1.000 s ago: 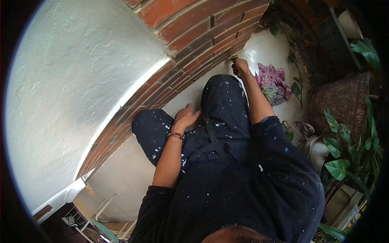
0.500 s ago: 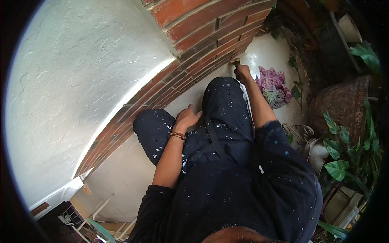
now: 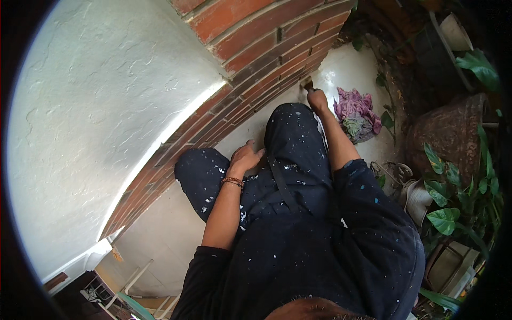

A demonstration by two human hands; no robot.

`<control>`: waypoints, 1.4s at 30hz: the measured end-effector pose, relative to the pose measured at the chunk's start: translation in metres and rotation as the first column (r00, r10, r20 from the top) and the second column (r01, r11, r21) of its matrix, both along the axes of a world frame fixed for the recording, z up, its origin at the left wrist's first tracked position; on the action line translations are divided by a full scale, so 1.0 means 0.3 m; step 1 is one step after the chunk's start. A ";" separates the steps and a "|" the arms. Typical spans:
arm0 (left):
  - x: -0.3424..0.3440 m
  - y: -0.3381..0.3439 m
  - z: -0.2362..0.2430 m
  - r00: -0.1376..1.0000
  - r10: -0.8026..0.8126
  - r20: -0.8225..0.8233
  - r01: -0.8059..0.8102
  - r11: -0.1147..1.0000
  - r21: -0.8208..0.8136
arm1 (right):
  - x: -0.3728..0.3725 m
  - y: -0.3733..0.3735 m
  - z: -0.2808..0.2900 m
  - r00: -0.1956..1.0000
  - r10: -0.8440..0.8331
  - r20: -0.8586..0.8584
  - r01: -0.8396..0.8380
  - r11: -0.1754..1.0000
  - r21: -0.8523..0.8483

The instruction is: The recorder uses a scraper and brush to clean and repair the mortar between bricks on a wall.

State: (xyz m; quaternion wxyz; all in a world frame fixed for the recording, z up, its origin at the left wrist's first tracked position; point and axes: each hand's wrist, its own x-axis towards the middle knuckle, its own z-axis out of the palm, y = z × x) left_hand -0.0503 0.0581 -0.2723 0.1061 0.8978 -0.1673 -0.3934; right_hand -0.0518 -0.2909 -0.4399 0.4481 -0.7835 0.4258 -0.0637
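Right hand (image 3: 317, 100) and fingers are folded narrowly around the handle of a small brush with a flat, brownish head (image 3: 306, 84); the hand itself covers most of that handle. The brush head points away from the person, beyond the right knee, low down beside the foot of a red-brown brick wall with grey joints (image 3: 250, 60). Whether its tip touches the wall or the pale, smooth floor (image 3: 242, 137) cannot be made out.

Left hand (image 3: 245, 157) is loosely spread, thumb apart from the fingers, with nothing visible in it. It lies between the two bent legs, by the inner side of the left knee, over dark, paint-flecked trousers (image 3: 295, 133); a brown beaded bracelet (image 3: 232, 181) circles its wrist.

Just right of the right forearm, a crumpled purple-pink and greenish cloth (image 3: 358, 113) lies on the floor. Farther right stand a large brown pot with a patterned surface (image 3: 445, 133) and a broad-leaved green plant (image 3: 444, 220).
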 end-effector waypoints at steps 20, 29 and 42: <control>-0.001 0.031 -0.007 0.999 0.034 0.029 -0.033 0.999 -0.025 | 0.115 0.075 0.208 0.843 -0.536 0.037 0.199 0.377 0.905; 0.000 0.006 0.007 0.999 0.039 0.004 -0.039 0.999 -0.018 | 0.018 0.047 0.055 0.989 -0.097 -0.110 0.132 0.917 0.376; -0.006 0.008 0.063 0.997 0.048 -0.053 -0.050 0.998 -0.024 | -0.127 0.078 0.054 0.965 -0.213 -0.151 0.208 0.977 -0.049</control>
